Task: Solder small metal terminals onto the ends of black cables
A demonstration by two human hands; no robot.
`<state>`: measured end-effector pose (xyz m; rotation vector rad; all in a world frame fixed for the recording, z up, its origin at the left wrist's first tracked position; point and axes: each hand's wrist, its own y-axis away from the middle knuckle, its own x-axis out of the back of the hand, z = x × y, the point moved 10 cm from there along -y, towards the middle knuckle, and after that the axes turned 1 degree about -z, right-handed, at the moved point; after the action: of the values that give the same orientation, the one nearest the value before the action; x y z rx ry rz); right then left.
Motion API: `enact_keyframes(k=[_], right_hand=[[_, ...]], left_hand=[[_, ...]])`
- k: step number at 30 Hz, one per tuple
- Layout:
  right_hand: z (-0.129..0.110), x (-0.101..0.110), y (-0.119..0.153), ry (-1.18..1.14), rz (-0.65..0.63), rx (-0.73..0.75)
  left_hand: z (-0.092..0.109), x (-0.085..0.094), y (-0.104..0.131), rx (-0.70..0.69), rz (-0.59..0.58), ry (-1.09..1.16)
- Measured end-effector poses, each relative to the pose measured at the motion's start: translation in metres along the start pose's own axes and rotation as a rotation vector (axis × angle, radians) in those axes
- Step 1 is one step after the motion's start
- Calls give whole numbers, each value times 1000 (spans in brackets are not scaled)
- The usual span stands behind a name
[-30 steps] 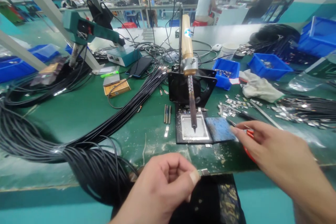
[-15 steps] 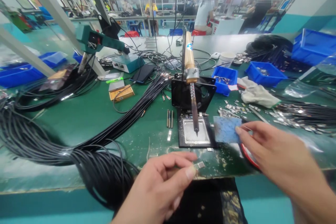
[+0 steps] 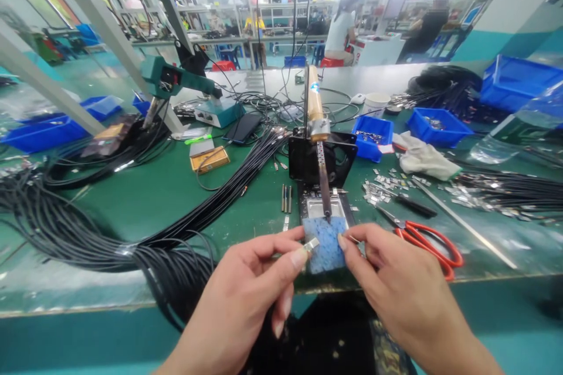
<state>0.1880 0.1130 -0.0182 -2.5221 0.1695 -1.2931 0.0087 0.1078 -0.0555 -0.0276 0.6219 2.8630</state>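
Note:
My left hand (image 3: 259, 281) pinches a small silvery metal connector (image 3: 312, 244) between thumb and forefinger. Just right of it, my right hand (image 3: 387, 275) grips the right edge of a blue speckled sponge pad (image 3: 328, 255). The connector's tip overlaps the pad's left side; whether they touch I cannot tell. Right behind the pad stands a soldering iron (image 3: 323, 170) with a wooden handle, its tip pointing down close to the pad's upper edge. Under the tip lies a metal tray (image 3: 314, 207), partly covered by the pad.
Red-handled scissors (image 3: 433, 246) and a black-handled tool (image 3: 416, 205) lie on the right, near loose connectors (image 3: 387, 184). A black fan (image 3: 299, 158) is behind the iron. Black cables (image 3: 189, 220) spread across the left. Blue bins (image 3: 372, 136) stand farther back.
My right hand has brought the blue pad left, in front of the iron and beside the connector. My left hand has moved slightly up and left. The scissors now show fully.

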Motion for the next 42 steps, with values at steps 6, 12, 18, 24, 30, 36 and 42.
enact_keyframes(k=[6,12,18,24,30,36,42], right_hand=[[-5,-1,9,26,0,23],[19,0,3,59,2,3],[64,29,1,68,58,-128],[31,3,21,-334,-156,-124],[13,-5,22,-528,-39,48],[12,-4,26,-535,60,86],[13,-6,33,-492,120,66]], left_hand=[[-10,0,3,23,-3,-16],[-11,2,-4,38,7,-63],[-16,-13,-12,72,-68,-108],[-16,-27,-21,126,-108,-52],[-12,-35,-26,95,-159,-20],[-10,-36,-29,89,-164,-31],[-13,-35,-31,98,-158,-28]])
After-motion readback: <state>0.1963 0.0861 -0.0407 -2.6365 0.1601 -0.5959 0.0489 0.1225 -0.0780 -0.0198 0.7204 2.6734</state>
